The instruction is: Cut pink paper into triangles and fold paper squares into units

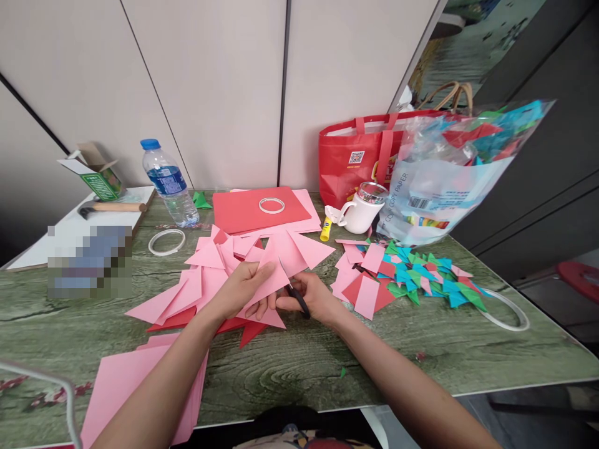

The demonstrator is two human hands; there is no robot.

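Observation:
My left hand (248,287) pinches a folded piece of pink paper (270,284) between thumb and fingers, above a heap of folded pink paper (206,274). Closed around the black handles of a pair of scissors (299,300) is my right hand (311,296). The blades point up and left, at the edge of the held paper; part of them is hidden, so how far they are apart I cannot tell. Red folded sheets (253,333) stick out beneath the heap. To the right lie cut pink pieces (367,296) and small blue and green folded pieces (421,274).
A water bottle (167,181), a tape roll (167,242) and red sheets (253,209) stand or lie behind. Right of them are a white mug (362,212), a glue stick (326,228), a red bag (341,168) and a plastic bag (435,193). Pink sheets (126,386) lie front left.

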